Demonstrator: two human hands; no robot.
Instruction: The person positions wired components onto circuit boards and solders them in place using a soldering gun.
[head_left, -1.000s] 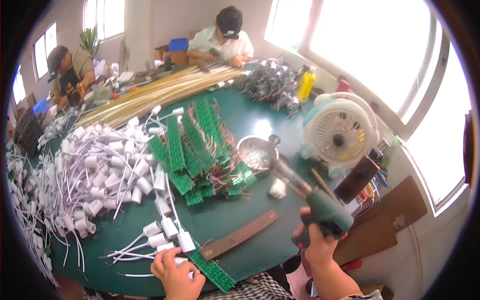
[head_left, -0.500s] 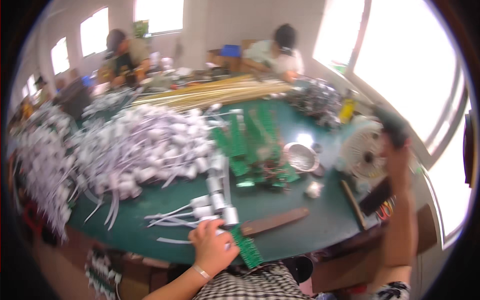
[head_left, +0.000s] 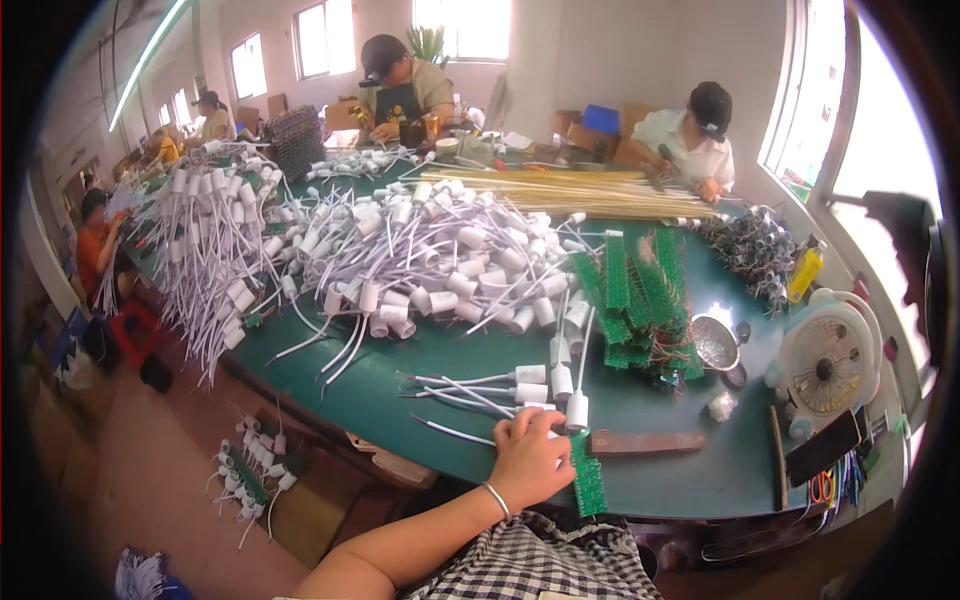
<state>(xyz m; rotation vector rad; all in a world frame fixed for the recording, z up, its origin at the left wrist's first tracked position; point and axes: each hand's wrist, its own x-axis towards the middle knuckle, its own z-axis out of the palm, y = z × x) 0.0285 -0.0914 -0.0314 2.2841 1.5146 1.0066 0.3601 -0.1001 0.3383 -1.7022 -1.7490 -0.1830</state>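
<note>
My left hand (head_left: pixel 532 462) is at the near edge of the table, its fingers curled down over a white cylinder with wire leads, mostly hidden under them. A green circuit board strip (head_left: pixel 589 484) lies against the fingertips. Just beyond the hand are more white wired cylinders (head_left: pixel 530 375), leads pointing left, and one upright white cylinder (head_left: pixel 577 411) by the board's end. To the right of the board lies a flat brown bar (head_left: pixel 647 443). My right hand is out of view; a dark tool-like shape (head_left: pixel 900 218) shows at the right rim.
A big heap of white wired cylinders (head_left: pixel 440 262) covers the left and middle. Stacked green boards (head_left: pixel 640 290), a metal bowl (head_left: pixel 714 342), a white fan (head_left: pixel 825 365) and a phone-like black slab (head_left: pixel 823 448) stand right. Long thin rods (head_left: pixel 570 190) lie farther back; co-workers sit beyond.
The view has swung left, so everything sits farther right in the picture. My right forearm and hand, raised with a dark tool, have left the picture. My left hand stays by the board.
</note>
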